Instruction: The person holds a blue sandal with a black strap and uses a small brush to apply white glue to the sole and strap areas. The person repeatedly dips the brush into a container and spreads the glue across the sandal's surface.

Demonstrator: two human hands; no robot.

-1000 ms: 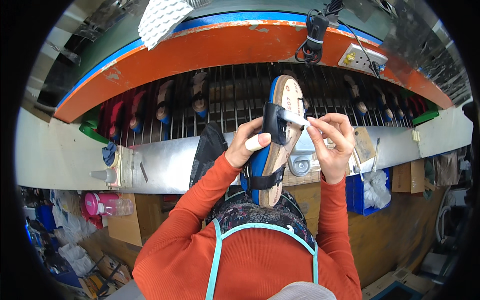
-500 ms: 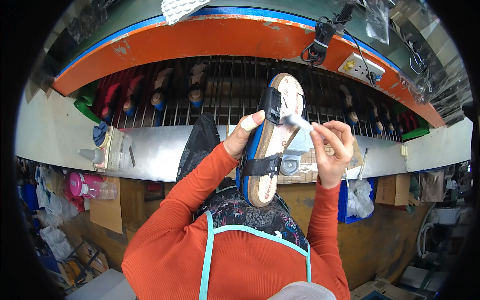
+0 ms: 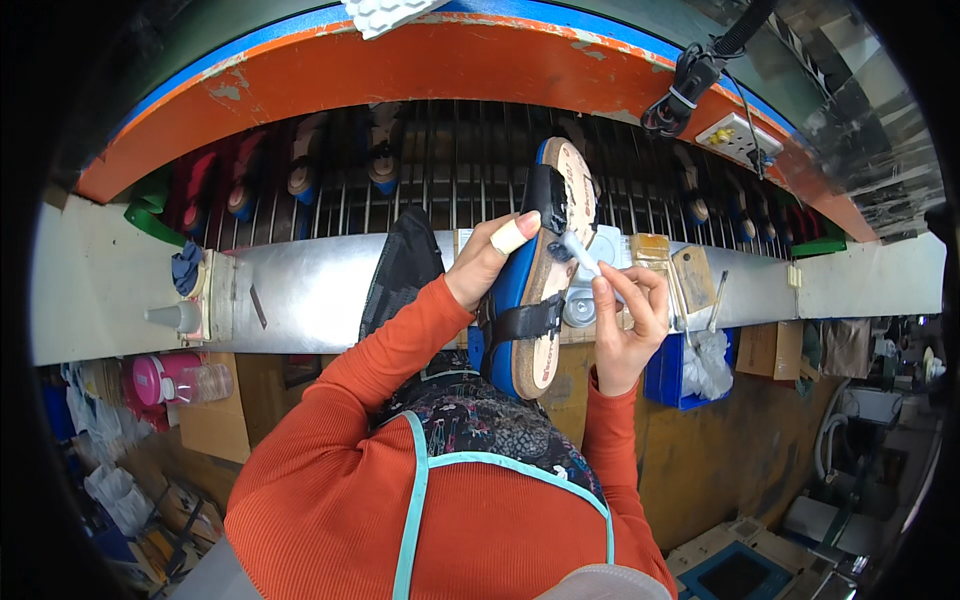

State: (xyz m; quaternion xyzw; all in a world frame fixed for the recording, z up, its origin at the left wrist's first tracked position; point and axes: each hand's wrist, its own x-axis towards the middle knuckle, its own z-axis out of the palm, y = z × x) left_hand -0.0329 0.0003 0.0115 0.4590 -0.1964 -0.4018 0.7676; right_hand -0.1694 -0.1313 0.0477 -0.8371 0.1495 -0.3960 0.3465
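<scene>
My left hand (image 3: 482,268), with a light bandage around its thumb, grips an unfinished sandal (image 3: 538,285) by its left side, the thumb near the upper strap. The sandal is tilted upright, its pale printed face turned to the right. It has a cork edge, a blue layer and two black straps (image 3: 528,321) folded over onto the face. My right hand (image 3: 632,325) pinches a small whitish brush-like tool (image 3: 580,252) between thumb and fingers. The tool's dark tip meets the sandal's edge just below the upper strap.
Beyond the metal ledge (image 3: 300,290), a rod rack (image 3: 460,180) carries several more sandals (image 3: 382,165) under an orange beam (image 3: 330,75). A round clear container (image 3: 578,308) stands behind the sandal. A blue bin (image 3: 668,375) holds white plastic; a black mesh piece (image 3: 405,270) lies left.
My right hand has moved left and a little down, bringing the brush-like tool from the printed face to the edge below the upper strap. The sandal has turned more edge-on.
</scene>
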